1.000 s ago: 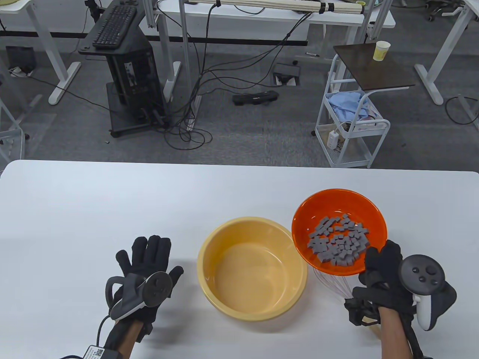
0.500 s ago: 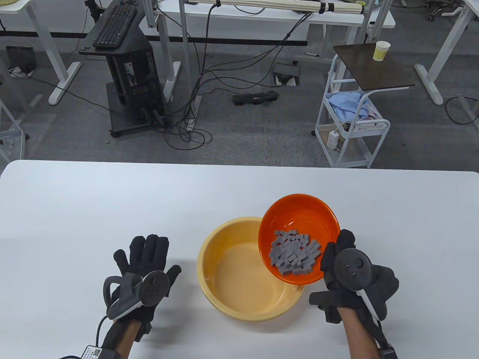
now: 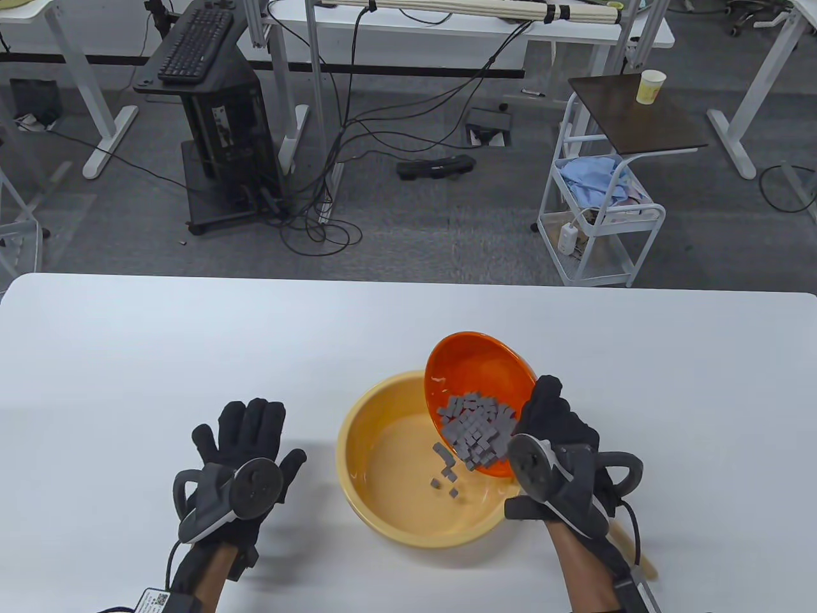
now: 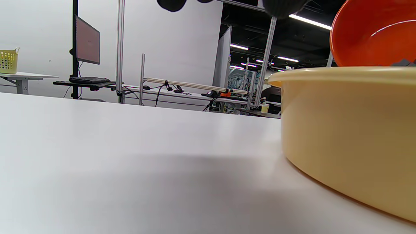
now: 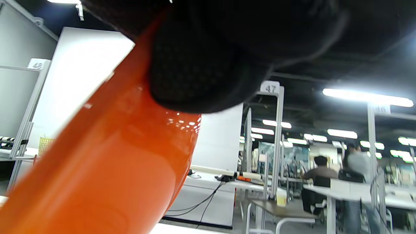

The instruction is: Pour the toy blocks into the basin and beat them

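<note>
My right hand (image 3: 554,415) grips the rim of the orange bowl (image 3: 472,364) and holds it tilted steeply over the yellow basin (image 3: 357,440). Small grey toy blocks (image 3: 472,431) are heaped at the bowl's lower edge, and a few are falling into the basin. In the right wrist view my gloved fingers (image 5: 208,65) wrap the orange bowl (image 5: 107,162) from outside. My left hand (image 3: 246,440) lies flat on the table left of the basin, fingers straight, holding nothing. The left wrist view shows the basin's wall (image 4: 347,130) and the orange bowl (image 4: 373,29) above it.
A wooden handle (image 3: 629,549) lies on the white table (image 3: 127,357) beside my right forearm. Behind the table stand a white cart (image 3: 597,217), a dark side table with a paper cup (image 3: 650,86), and a black stand with a keyboard (image 3: 194,45).
My right hand has carried the orange bowl left from beside the basin to over it and tipped it. Blocks slid to the lower rim and began falling. My left hand stayed put.
</note>
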Demonstrator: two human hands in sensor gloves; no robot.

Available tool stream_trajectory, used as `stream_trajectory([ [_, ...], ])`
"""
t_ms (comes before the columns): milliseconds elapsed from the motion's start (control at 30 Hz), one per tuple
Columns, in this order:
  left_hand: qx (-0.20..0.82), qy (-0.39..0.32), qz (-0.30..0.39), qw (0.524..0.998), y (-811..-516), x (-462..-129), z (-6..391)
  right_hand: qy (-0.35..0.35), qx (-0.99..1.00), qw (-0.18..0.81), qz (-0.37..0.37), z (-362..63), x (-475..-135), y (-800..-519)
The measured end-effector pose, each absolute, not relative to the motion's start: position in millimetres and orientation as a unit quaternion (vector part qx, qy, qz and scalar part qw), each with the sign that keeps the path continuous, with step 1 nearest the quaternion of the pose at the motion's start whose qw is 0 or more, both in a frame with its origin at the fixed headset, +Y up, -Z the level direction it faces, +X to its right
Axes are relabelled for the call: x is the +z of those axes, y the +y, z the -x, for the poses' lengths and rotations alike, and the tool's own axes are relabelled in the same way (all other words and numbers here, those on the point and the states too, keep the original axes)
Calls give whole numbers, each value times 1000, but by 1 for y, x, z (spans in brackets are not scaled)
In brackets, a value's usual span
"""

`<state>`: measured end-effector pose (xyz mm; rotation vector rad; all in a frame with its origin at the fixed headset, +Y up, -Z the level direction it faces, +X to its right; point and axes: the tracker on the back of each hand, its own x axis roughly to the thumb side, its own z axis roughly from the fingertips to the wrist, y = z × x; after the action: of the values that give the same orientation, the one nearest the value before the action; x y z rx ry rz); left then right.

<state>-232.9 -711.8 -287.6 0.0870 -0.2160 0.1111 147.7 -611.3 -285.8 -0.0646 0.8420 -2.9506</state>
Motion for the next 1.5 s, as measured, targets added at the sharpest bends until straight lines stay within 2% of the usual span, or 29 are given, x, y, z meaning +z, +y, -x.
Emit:
stream_trajectory([
  [467,54,-109,-42,992,-712,-289,233,393,-891,187,131,-118,-262,-590],
  [700,54,-110,-46,991,-712,-289,232,418,-869,202,167,-109,-254,-585],
  [833,55,-111,-48,991,-712,-289,232,408,-882,179,153,-112,-256,-584],
  [1100,53,-115,-46,991,-713,-289,230,338,-936,65,75,-146,-273,-587],
  [1500,53,-116,-42,991,-714,-289,229,205,-957,-183,-88,-240,-310,-608],
])
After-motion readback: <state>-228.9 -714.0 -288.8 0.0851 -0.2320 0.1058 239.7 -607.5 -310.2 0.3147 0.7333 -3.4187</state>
